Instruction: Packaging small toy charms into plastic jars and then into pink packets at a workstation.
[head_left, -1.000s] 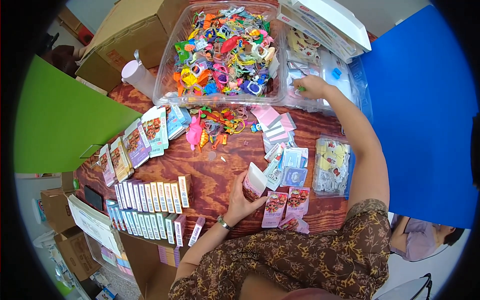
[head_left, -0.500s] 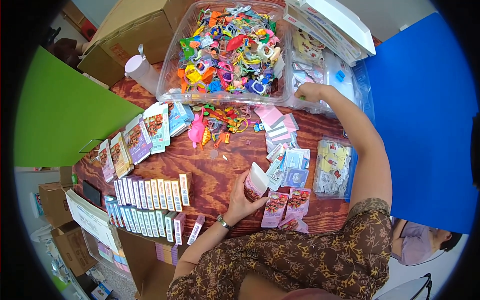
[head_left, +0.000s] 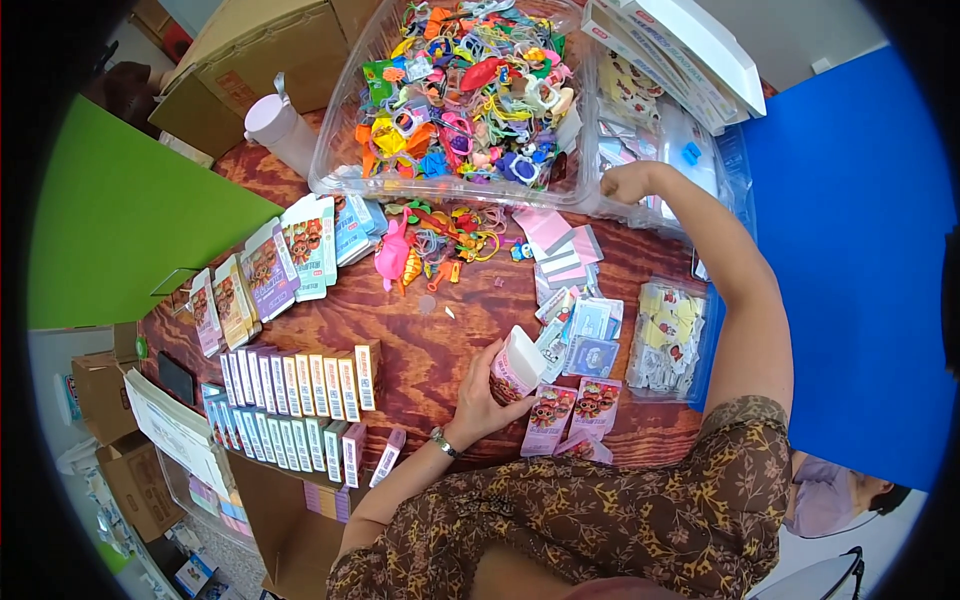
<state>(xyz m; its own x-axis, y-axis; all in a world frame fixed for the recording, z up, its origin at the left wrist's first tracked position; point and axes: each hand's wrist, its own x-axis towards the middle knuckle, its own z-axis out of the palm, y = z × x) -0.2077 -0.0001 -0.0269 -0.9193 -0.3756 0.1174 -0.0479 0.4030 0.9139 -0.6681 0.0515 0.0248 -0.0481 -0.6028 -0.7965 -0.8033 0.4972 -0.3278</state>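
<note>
My left hand [head_left: 487, 400] is wrapped round a small pink carton [head_left: 517, 368], whose white inner flap stands up at its open top. My right hand [head_left: 630, 184] is at the near edge of a clear plastic bin [head_left: 655, 222] with cards and paper pieces inside. Its fingers are curled closed, and anything in them is hidden from me. Beside the carton lie several flattened pink cartons [head_left: 548, 420]. Just beyond it are loose blue and white cards [head_left: 592, 325] and pink cards [head_left: 543, 232].
A large clear tub [head_left: 330, 170] of colourful small toys stands at the back. Toys [head_left: 397, 258] lie before it. Filled cartons [head_left: 330, 385] stand in rows at left, near flat ones [head_left: 268, 270]. A cup [head_left: 280, 135], a tray of paper pieces [head_left: 665, 335] and a blue panel [head_left: 850, 260] surround the table.
The view has shifted slightly. My right hand stays at the bin's near edge, and the green bit by its fingertips no longer shows. My left hand keeps hold of the carton.
</note>
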